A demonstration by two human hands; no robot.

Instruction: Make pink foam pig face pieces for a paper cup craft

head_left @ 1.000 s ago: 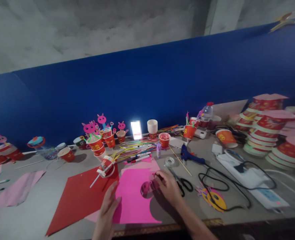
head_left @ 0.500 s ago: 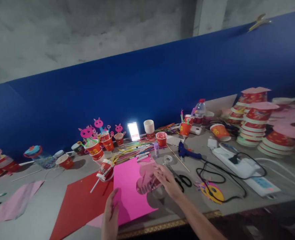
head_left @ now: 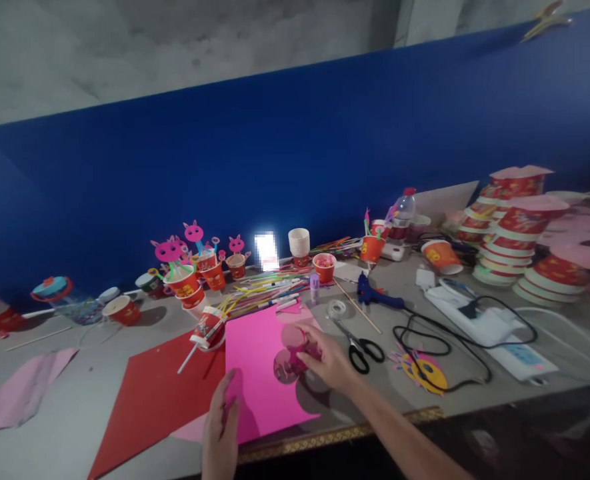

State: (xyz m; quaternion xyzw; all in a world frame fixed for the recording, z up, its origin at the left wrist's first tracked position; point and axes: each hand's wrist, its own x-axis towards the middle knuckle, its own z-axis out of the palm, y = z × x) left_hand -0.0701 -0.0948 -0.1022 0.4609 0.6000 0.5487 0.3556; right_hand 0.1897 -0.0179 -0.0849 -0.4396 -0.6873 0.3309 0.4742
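Note:
A bright pink sheet [head_left: 259, 380] with curved cut-outs on its right side lies near the table's front edge. My left hand [head_left: 222, 417] rests at the sheet's left edge, its fingers apart. Over the sheet's right side, my right hand [head_left: 325, 357] pinches a small round pink piece [head_left: 293, 337] between thumb and fingers. The piece's lower part is partly hidden by the fingers. Under the pink sheet's left side sits a red sheet [head_left: 159, 393]. Black-handled scissors [head_left: 362, 350] lie to the right of my right hand.
A blue glue gun [head_left: 377, 297] and its looping cable lie to the right, beside a white power strip [head_left: 489, 333]. Decorated cups [head_left: 182, 283], pipe cleaners [head_left: 259, 293] and a purple glue stick [head_left: 315, 290] stand or lie behind. Stacked red cups [head_left: 507, 247] stand at the right.
My right hand has shifted slightly down and left, and its fingers have closed on the round pink piece. The scissors show more fully. The camera view has shifted a little.

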